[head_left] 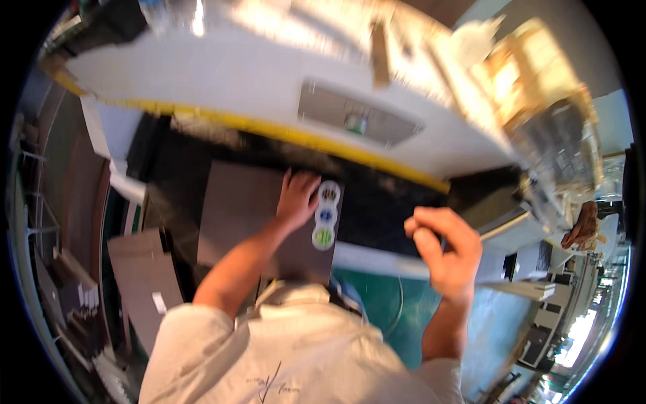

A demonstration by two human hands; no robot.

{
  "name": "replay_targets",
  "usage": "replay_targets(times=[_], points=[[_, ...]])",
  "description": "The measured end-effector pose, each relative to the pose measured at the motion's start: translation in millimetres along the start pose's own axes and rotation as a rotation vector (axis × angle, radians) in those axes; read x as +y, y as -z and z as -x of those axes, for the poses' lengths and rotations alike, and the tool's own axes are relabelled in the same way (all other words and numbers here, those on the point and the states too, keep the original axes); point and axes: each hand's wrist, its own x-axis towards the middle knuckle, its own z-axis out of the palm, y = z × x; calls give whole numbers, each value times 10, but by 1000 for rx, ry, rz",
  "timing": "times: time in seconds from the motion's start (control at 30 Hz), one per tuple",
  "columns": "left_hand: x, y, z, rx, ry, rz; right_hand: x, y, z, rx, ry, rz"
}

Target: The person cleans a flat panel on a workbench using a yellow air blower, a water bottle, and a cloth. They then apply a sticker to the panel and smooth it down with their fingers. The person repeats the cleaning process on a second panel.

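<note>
A flat brown panel [242,202] lies in front of me on a dark surface. Its right edge carries a strip of three joined round stickers [326,215], pale-rimmed, with dark, blue and green centres. My left hand [298,200] rests on the panel just left of the stickers, fingers spread, with the fingertips close to the top one. Raised to the right and apart from the panel is my right hand [449,252]. Its fingers are curled and the thumb comes close to the index finger; whether something small is pinched there cannot be made out.
Beyond the panel runs a pale machine body with a yellow edge strip [262,126] and a metal plate [356,113]. Brown boards [145,269] lean at the left. A dark-topped box-like unit [488,198] stands right. Wrapped goods [545,87] sit at the upper right.
</note>
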Motion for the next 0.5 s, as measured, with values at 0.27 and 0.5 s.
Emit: replay_targets(times=[0.27,0.5], points=[[67,118,86,-11,-16,22,-461,333,-542,424,499,464],[131,86,127,8,-24,32,-342,301,-995,273,441,758]])
